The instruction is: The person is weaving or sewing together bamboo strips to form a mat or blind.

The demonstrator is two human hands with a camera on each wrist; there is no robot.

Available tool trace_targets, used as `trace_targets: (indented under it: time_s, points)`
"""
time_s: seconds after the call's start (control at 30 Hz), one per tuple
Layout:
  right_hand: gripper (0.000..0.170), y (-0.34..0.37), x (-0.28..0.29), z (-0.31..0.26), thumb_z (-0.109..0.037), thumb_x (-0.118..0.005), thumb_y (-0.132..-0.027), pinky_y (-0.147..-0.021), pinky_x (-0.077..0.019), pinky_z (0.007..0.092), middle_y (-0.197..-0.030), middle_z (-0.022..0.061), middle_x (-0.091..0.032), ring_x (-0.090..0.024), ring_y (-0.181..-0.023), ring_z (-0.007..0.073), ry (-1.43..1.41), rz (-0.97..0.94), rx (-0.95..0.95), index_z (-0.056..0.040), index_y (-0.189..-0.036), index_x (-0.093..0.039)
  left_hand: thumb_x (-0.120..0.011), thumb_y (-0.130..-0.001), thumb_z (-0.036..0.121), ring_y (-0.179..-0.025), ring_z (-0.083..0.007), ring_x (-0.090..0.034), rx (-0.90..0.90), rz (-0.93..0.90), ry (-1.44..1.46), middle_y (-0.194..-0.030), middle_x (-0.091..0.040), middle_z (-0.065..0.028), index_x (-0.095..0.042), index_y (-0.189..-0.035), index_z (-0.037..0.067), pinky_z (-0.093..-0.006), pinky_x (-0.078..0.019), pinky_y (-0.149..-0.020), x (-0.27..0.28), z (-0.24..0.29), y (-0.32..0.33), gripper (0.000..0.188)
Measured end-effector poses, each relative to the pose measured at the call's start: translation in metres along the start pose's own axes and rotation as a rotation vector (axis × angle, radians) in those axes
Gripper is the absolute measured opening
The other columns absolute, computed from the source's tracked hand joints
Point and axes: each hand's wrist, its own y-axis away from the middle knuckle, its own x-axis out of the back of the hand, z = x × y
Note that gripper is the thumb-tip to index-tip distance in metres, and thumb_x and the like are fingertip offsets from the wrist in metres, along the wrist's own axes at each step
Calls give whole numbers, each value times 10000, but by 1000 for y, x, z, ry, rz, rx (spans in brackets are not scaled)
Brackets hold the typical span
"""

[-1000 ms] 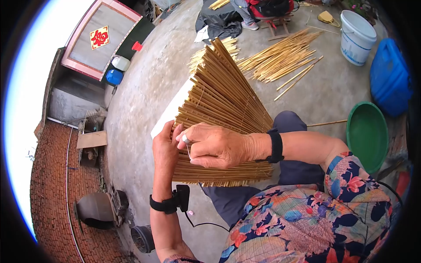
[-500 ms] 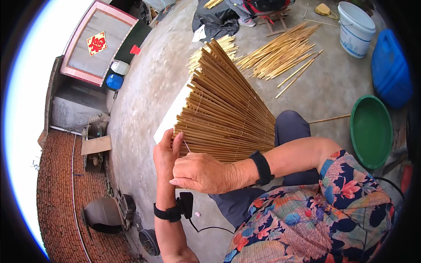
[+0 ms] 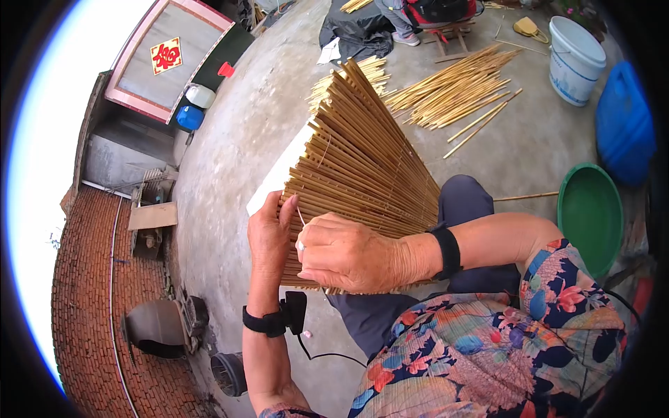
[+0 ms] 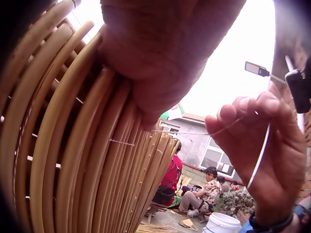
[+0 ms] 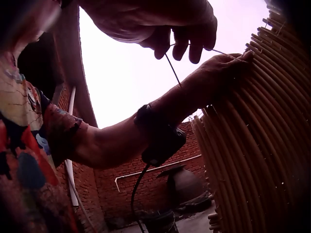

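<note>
A fan-shaped mat of tan sticks, bound by rows of thread, stands before the person. The left hand grips its left edge, thumb on the near side; in the left wrist view that hand covers the stick ends. Just right of it, the right hand pinches a thin string with curled fingers. The string runs taut from the mat's edge to the right hand, and a pale stiff length hangs below those fingers. In the right wrist view, the right hand is above the left forearm.
Loose sticks lie on the concrete floor beyond the mat. At the right are a white bucket, a blue container and a green basin. A clay jar and a dark pot stand at lower left.
The right hand dropped away from the mat's edge, then rose slightly and moved right, the string still between its fingers. The left hand keeps its hold on the edge.
</note>
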Motion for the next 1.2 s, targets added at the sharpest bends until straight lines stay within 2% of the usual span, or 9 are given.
trace_targets:
  time_s: [0.07,0.23,0.37,0.6,0.83,0.93,1.07,1.13,1.2]
  points:
    - [143,10,32,1,-126,-641,-822,-825,-449,383,-945,132,-566,-567,-901,299,73,-26,19,-17,-783,-558,-600,-893,302,-703,-328,-623,38,-16,16,-784,-660,-144,-609,-995,52,-372,-475,-638,1,7,2,270]
    - [143,26,75,-3,-144,-656,-811,-695,-495,337,-859,95,-572,-592,-798,255,238,-306,-112,-37,-799,-561,-613,-884,298,-739,-296,-634,39,-88,115,-825,-655,-180,-607,-1059,24,-356,-480,-686,8,5,2,326]
    - [173,40,64,-14,-172,-609,-848,-589,-511,363,-750,103,-517,-592,-670,272,253,-360,-94,-34,-807,-513,-638,-867,336,-781,-269,-657,57,-248,80,-855,-670,-193,-599,-1103,1,-348,-491,-702,24,5,-5,412]
    - [169,57,60,-19,-176,-597,-856,-530,-517,361,-742,99,-530,-612,-660,268,140,-419,-179,-38,-823,-504,-663,-849,359,-815,-236,-655,30,-290,186,-918,-676,-198,-575,-1154,-49,-330,-503,-721,22,29,-44,517]
    - [161,63,60,-18,-168,-590,-858,-522,-513,353,-734,100,-534,-616,-669,271,161,-409,-217,-36,-816,-506,-605,-887,267,-596,-150,-525,-2,-341,136,-645,-593,-114,-627,-892,-64,-329,-438,-589,5,22,-70,331]
    - [156,65,64,-15,-168,-587,-858,-548,-516,360,-727,99,-533,-617,-682,277,158,-396,-271,-39,-821,-506,-572,-922,219,-666,-69,-488,4,-342,87,-696,-590,-14,-634,-890,-51,-268,-428,-610,9,29,-64,279]
    - [122,75,77,-8,-151,-592,-854,-595,-516,367,-754,97,-559,-614,-707,277,142,-388,-404,-40,-851,-541,-577,-919,223,-658,-71,-474,-60,-268,-35,-680,-577,-19,-626,-888,-34,-269,-423,-610,7,31,-59,264]
    - [109,79,89,-1,-144,-593,-853,-609,-515,366,-769,96,-570,-612,-714,277,141,-366,-454,-41,-862,-557,-585,-886,281,-594,-282,-525,-81,-206,-34,-670,-567,-203,-611,-854,-25,-371,-430,-600,6,33,-56,309]
    - [84,74,100,2,-121,-603,-845,-606,-509,347,-784,95,-585,-608,-717,272,262,-240,-420,-46,-880,-587,-578,-894,305,-604,-264,-533,-65,-226,2,-669,-579,-184,-618,-871,-29,-364,-437,-612,4,26,-58,337]
